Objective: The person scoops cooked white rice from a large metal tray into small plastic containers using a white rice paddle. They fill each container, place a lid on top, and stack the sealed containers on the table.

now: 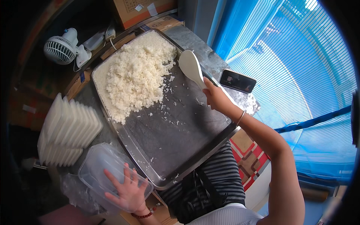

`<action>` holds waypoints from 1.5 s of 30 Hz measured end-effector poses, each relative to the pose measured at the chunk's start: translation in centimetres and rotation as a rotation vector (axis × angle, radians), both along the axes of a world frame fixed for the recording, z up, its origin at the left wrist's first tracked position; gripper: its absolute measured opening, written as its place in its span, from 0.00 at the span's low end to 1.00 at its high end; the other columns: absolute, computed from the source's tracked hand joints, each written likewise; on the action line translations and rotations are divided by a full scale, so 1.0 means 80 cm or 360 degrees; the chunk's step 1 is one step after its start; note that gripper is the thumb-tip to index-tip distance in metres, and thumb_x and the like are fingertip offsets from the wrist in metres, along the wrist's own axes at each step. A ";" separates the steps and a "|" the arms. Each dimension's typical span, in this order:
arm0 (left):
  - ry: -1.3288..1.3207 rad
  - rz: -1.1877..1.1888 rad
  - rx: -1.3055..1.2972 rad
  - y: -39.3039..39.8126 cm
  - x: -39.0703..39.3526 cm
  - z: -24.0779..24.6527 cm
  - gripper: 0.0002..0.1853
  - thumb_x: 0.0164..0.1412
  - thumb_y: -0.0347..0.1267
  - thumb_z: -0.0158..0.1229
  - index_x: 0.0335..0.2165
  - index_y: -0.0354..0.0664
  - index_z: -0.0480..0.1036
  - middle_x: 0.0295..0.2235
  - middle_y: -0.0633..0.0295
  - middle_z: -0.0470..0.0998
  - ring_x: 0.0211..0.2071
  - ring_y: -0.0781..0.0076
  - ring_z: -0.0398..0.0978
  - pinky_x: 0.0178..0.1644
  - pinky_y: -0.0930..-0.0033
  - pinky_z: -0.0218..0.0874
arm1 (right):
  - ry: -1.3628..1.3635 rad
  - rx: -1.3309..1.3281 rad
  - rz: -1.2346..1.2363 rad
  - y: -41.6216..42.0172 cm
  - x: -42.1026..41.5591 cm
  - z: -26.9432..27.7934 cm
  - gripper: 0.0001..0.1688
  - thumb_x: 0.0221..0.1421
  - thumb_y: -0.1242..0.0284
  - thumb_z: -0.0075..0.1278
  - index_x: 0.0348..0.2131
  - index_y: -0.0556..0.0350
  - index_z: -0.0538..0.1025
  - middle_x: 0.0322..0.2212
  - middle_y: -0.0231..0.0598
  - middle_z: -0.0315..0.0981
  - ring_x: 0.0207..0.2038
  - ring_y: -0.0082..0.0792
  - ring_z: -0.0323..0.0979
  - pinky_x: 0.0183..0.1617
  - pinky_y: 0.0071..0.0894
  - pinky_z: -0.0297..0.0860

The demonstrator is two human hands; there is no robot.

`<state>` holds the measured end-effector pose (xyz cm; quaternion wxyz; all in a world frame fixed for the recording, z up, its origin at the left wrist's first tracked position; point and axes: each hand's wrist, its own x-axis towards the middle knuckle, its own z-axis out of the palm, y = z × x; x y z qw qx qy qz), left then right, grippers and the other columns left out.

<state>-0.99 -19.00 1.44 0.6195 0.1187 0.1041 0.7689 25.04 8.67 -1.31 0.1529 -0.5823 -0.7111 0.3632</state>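
Note:
A large metal tray (174, 135) lies before me, with a heap of cooked white rice (135, 78) over its far left part and loose grains scattered on its bare part. My right hand (218, 95) grips the handle of a white rice paddle (190, 66), whose blade is over the tray's right edge. At the near left, my left hand (128, 187) has its fingers spread against a clear plastic container (98, 166). The hand partly shows through the container's wall. Whether it grips the container is unclear.
Stacked filled plastic containers (70, 126) stand left of the tray, above a crumpled clear plastic bag (80, 194). A small white fan (63, 47) and cardboard boxes (143, 11) are at the far side. A phone (237, 81) lies right of the tray, near a blue striped curtain (295, 84).

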 end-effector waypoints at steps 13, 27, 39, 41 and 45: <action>-0.0022 -0.0118 -0.0101 0.034 -0.003 -0.013 0.34 0.51 0.56 0.41 0.54 0.76 0.38 0.56 0.50 0.39 0.54 0.51 0.47 0.50 0.35 0.44 | 0.0614 -0.0513 0.0082 -0.001 -0.102 -0.024 0.25 0.56 0.72 0.33 0.52 0.53 0.48 0.12 0.37 0.63 0.11 0.26 0.63 0.14 0.25 0.62; -0.0021 -0.0021 -0.0415 0.058 0.006 -0.004 0.35 0.49 0.61 0.36 0.55 0.73 0.40 0.53 0.48 0.48 0.49 0.53 0.56 0.46 0.40 0.52 | 0.1187 -0.0962 0.0242 0.001 -0.129 -0.030 0.24 0.58 0.69 0.32 0.54 0.49 0.52 0.12 0.32 0.60 0.09 0.20 0.56 0.14 0.20 0.59; 0.0725 0.0401 -0.0876 0.196 -0.029 -0.002 0.33 0.52 0.56 0.39 0.54 0.60 0.45 0.50 0.46 0.54 0.48 0.54 0.57 0.44 0.51 0.55 | 0.1558 -0.1102 0.0237 -0.006 -0.117 -0.029 0.24 0.58 0.70 0.32 0.54 0.51 0.53 0.13 0.33 0.60 0.10 0.21 0.55 0.14 0.20 0.57; 0.0870 0.0532 -0.0911 0.228 -0.035 -0.017 0.35 0.52 0.55 0.41 0.53 0.55 0.44 0.51 0.46 0.53 0.48 0.53 0.57 0.43 0.53 0.54 | 0.1654 -0.1107 0.0226 -0.010 -0.119 -0.027 0.24 0.58 0.70 0.32 0.54 0.51 0.54 0.13 0.33 0.60 0.10 0.21 0.56 0.14 0.19 0.57; 0.1046 0.0584 -0.1027 0.281 -0.017 -0.014 0.36 0.51 0.54 0.42 0.53 0.52 0.42 0.52 0.47 0.51 0.49 0.52 0.57 0.44 0.54 0.53 | 0.1640 -0.1003 0.0241 -0.005 -0.117 -0.015 0.24 0.58 0.70 0.32 0.54 0.50 0.53 0.13 0.33 0.60 0.11 0.20 0.56 0.13 0.19 0.56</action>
